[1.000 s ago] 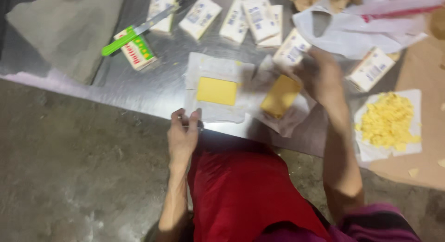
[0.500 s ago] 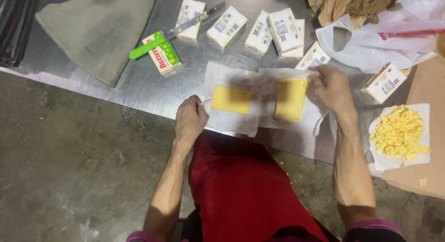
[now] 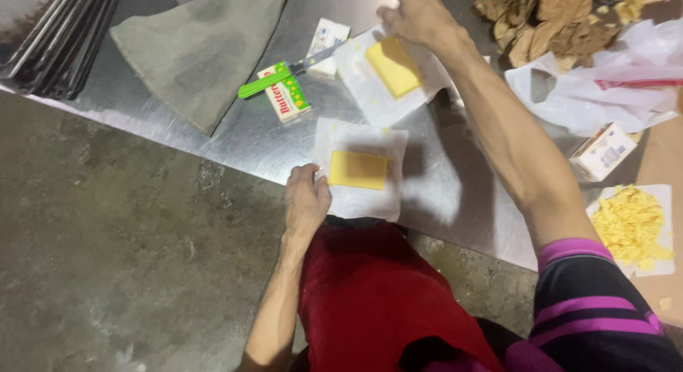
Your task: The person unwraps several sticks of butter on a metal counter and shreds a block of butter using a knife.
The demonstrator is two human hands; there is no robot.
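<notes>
The right hand (image 3: pixel 420 16) has carried its butter block (image 3: pixel 393 66) far up-table, gripping the wrapper; left hand (image 3: pixel 307 201) pins paper (image 3: pixel 359 201) at the table edge (image 3: pixel 235 165).

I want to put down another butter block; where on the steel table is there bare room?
Bare steel lies right of the near wrapper, under the right forearm, toward the boxed stick. A smaller gap sits between the grey cloth and the green-handled knife. The far right, around the plastic bag, is crowded.

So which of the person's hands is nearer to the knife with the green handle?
The right hand is somewhat nearer: it is up by the far butter block, close to the tip of the green-handled knife. The left hand holds the near wrapper's edge, well below the knife.
</notes>
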